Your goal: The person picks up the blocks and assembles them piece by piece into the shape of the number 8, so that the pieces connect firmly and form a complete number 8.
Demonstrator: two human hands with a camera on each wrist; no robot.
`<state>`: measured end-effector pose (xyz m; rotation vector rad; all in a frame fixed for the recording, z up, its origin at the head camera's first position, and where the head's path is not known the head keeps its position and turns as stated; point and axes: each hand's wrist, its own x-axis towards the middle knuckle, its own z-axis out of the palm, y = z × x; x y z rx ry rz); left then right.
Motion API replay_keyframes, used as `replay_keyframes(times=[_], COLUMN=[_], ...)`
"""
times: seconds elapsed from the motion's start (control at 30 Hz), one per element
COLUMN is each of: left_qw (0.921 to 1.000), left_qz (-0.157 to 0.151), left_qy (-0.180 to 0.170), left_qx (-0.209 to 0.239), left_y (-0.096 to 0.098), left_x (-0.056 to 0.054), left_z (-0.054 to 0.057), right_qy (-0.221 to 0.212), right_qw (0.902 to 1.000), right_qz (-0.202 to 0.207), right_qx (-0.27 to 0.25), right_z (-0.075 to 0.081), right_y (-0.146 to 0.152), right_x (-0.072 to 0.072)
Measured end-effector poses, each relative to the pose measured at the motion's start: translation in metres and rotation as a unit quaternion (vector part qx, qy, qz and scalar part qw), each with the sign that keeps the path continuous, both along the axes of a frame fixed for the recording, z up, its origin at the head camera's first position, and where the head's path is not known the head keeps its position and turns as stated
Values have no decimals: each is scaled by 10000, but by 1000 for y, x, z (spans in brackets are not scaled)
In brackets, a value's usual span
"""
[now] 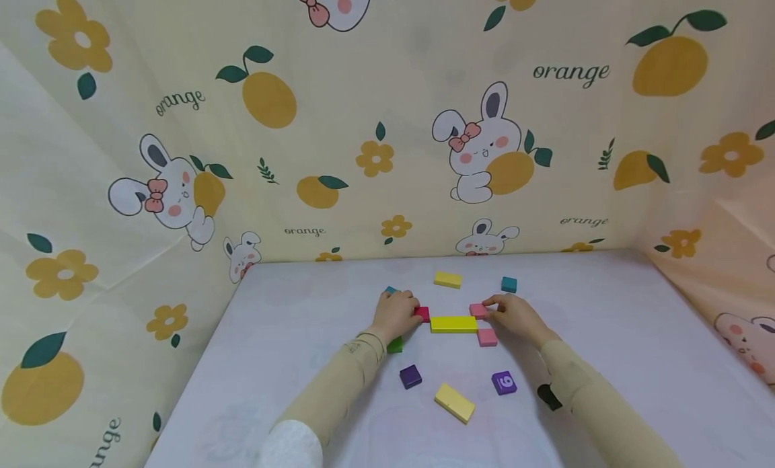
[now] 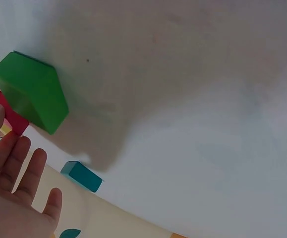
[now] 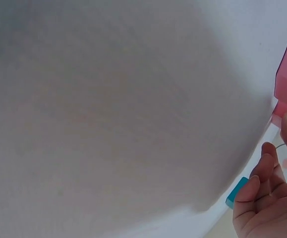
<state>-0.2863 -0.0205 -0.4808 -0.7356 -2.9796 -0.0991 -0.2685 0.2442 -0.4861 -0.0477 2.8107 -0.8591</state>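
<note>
My left hand (image 1: 396,315) pinches a small red block (image 1: 422,314) between thumb and forefinger, at the left end of a long yellow block (image 1: 454,325). A green block (image 2: 34,91) lies beside the red one, mostly covered by the left hand in the head view. At the yellow block's right end, my right hand (image 1: 517,316) holds the farther of two pink blocks (image 1: 478,311) by its right side. Its thumb touches that block in the right wrist view. The nearer pink block (image 1: 487,337) lies free of the hand.
Behind the hands lie a pale yellow block (image 1: 448,280), a teal block (image 1: 509,284) and another teal block (image 1: 391,290). Nearer are a dark purple block (image 1: 410,376), a purple numbered block (image 1: 504,383) and a pale yellow block (image 1: 455,403). Printed cloth (image 1: 375,206) walls the table.
</note>
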Motion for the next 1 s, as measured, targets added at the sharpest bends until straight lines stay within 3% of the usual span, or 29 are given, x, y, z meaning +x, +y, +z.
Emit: replay_keyframes(times=[0.7,1.0], left_qw=[9999,9990], left_qz=[17,-77], left_qy=[-72,-26], left_qx=[101,431], left_y=[-1,-16], left_x=[2,9], left_z=[-2,0], right_qy=[49,105], right_qw=[10000,9999], right_qz=[-33,48], right_qx=[5,119], right_z=[0,1], right_y=[-2,-2], right_x=[1,1])
